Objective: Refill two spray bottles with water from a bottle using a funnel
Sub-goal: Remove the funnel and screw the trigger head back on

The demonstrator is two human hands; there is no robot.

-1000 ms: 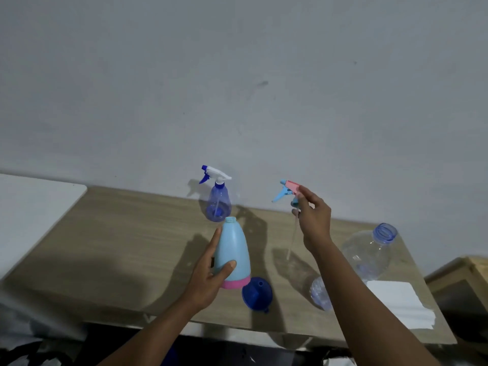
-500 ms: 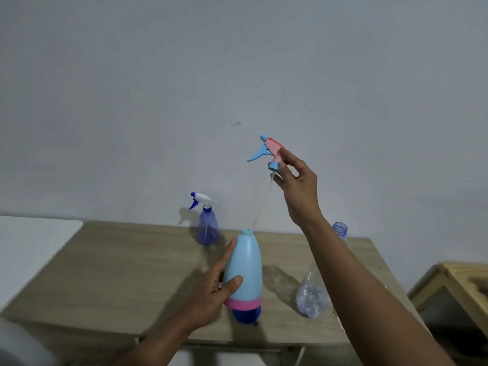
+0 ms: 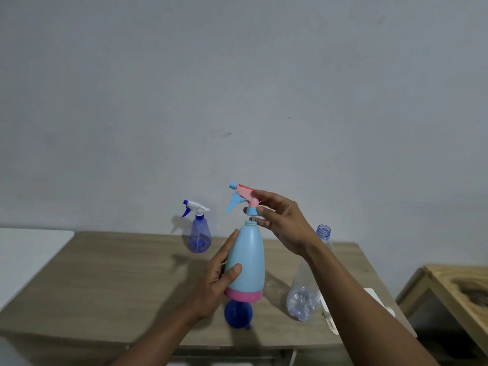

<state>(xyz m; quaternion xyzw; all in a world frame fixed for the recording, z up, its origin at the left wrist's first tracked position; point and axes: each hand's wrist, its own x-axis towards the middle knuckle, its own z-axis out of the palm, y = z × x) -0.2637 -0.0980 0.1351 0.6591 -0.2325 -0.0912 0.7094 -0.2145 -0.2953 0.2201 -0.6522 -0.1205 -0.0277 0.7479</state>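
Landmark: light-blue spray bottle (image 3: 247,262), smooth opaque plastic, pink base band, upright on the wooden table (image 3: 105,276).
Left hand (image 3: 215,281): fingers wrapped round its body.
Right hand (image 3: 284,223): fingers pinched the pink trigger head (image 3: 244,198), just above its neck.
Around: blue funnel (image 3: 237,313) in front; clear water bottle (image 3: 307,281) to its right, partly behind the forearm; small purple sprayer (image 3: 199,232) behind-left.
Change: the head had come down from high above.

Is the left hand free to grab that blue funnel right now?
Probably not: the left hand is wrapped around the light blue spray bottle, which hangs directly above the blue funnel.
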